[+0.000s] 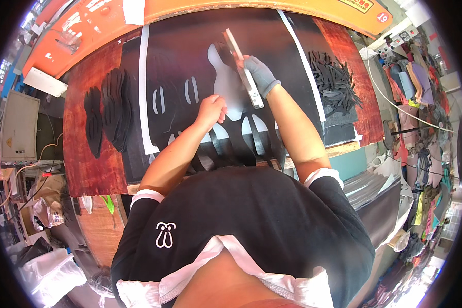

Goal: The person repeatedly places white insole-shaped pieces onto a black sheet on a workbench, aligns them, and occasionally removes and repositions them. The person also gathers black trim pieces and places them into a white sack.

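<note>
Black sheet material [190, 66] lies flat across the middle of the dark red wooden tabletop [90, 169], spread from the near edge to the far edge, and it is already pierced by pale cut-out openings: a large bottle-like shape in the middle, narrow slots to its left and curved leaf shapes toward the near edge. Both hands sit right on the sheet near its centre. The long grey metal cutting die [243, 69] stands on edge over the big opening, its long axis running from the far edge toward the near right, so it lies just ahead of and between the two hands, closest to the right one.

The right hand [259, 74], in a grey knit glove, is closed around the die's middle, fingers wrapped over its upper rim. The bare left hand [211, 109] is loosely curled, fingertips pressing on the sheet at the edge of the large opening just beside the die's near end; it holds nothing that I can see.

Black cut sole-shaped pieces [108, 115] are stacked toward the left edge, and a heap of thin black strips [333, 82] lies toward the right edge.
</note>
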`<state>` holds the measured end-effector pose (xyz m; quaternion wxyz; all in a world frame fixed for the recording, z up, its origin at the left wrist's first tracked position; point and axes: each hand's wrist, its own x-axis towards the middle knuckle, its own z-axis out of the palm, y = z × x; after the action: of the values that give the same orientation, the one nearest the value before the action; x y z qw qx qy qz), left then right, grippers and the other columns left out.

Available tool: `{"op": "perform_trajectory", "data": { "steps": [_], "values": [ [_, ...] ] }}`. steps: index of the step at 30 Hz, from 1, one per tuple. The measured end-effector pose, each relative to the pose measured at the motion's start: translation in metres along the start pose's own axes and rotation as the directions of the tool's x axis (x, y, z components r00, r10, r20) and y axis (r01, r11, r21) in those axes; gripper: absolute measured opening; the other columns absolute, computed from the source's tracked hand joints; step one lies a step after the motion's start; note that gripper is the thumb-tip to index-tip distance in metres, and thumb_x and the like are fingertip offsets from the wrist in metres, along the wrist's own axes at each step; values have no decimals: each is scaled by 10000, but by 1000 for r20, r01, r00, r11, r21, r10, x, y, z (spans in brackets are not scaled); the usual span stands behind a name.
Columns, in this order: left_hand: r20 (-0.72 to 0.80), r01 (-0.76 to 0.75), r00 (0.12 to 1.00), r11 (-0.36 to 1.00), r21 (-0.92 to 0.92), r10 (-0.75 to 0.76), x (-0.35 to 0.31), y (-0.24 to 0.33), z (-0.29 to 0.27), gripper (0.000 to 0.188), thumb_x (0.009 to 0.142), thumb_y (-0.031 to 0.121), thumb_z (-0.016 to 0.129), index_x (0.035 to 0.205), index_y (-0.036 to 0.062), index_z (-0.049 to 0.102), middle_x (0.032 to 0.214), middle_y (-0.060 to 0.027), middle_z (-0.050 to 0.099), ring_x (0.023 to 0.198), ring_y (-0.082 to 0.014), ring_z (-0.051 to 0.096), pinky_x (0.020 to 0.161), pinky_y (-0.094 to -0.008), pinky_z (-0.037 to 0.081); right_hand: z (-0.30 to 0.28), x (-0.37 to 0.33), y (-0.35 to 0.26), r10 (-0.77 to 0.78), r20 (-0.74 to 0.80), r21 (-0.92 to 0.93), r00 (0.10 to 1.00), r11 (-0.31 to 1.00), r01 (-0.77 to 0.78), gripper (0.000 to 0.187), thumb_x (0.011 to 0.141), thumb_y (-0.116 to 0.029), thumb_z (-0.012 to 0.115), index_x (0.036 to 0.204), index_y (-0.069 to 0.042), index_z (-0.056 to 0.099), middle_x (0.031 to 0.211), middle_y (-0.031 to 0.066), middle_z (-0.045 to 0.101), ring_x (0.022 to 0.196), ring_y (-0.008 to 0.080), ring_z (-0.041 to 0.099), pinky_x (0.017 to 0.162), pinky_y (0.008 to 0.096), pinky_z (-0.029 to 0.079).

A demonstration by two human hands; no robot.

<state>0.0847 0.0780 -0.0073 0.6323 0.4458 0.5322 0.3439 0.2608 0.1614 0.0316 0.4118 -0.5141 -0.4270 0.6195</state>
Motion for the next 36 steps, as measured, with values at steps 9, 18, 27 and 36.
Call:
{"op": "perform_trajectory", "data": {
  "steps": [9, 18, 27, 36],
  "values": [
    [67, -3, 998, 990, -143, 13, -6, 35, 18, 450, 932, 446, 455, 1095, 27, 450, 945, -120, 556, 603, -158, 567, 466, -273, 460, -2, 3, 8, -86, 43, 187, 995, 979, 76, 408, 780, -228, 619, 1130, -32, 543, 884, 44, 576, 759, 129, 551, 653, 258, 448],
    [9, -23, 1000, 999, 46, 23, -11, 10, -6, 355, 954, 329, 441, 835, 9, 537, 666, -90, 572, 466, -140, 529, 414, -269, 442, -4, -11, -2, -97, 131, 409, 987, 912, 35, 391, 772, -209, 608, 1137, -79, 556, 949, 18, 567, 787, 123, 528, 700, 241, 431],
    [-18, 104, 995, 989, 102, -102, -15, -7, -10, 367, 950, 322, 436, 780, 11, 530, 624, -65, 558, 425, -130, 503, 382, -267, 414, -28, -13, 5, -49, 76, 345, 996, 938, 20, 579, 752, -319, 617, 1279, -100, 514, 1156, 37, 567, 977, 157, 549, 824, 287, 449],
    [-58, 131, 990, 986, 102, -126, -13, -3, -12, 382, 944, 298, 441, 794, -36, 549, 598, -85, 564, 400, -156, 506, 371, -289, 417, -8, -32, 6, -335, -181, -970, 925, 215, -112, 742, 603, -485, 661, 1242, -134, 524, 1357, 196, 387, 1185, 374, 447, 963, 416, 408]
  ]
}}
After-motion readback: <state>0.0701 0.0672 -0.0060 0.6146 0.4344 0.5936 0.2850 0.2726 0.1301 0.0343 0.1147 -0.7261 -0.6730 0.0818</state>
